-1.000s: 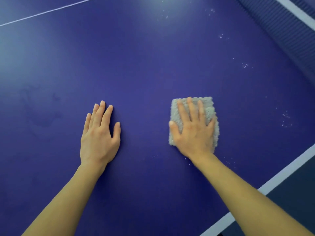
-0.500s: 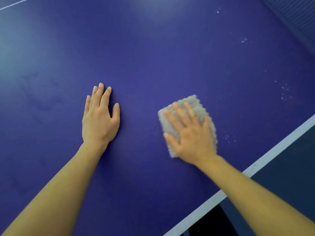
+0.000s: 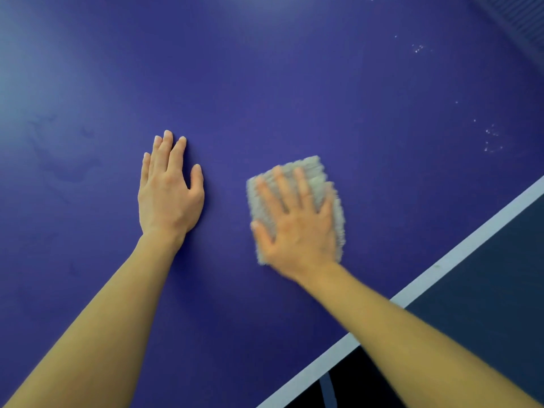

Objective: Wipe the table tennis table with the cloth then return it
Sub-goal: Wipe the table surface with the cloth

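Note:
A folded grey fluffy cloth lies flat on the blue table tennis table. My right hand presses down on it with straight, spread fingers; hand and cloth are motion-blurred. My left hand rests flat on the tabletop to the left of the cloth, fingers together, touching nothing else. White specks dot the surface to the right of the cloth, and more specks lie farther back.
The table's white edge line runs diagonally at the lower right, with dark floor beyond it. The net shows at the top right corner. Faint smudges mark the surface at the left.
My right hand has slid the cloth left and towards me, turning it slightly. The view has shifted, so the white edge line shows more. My left hand has stayed flat.

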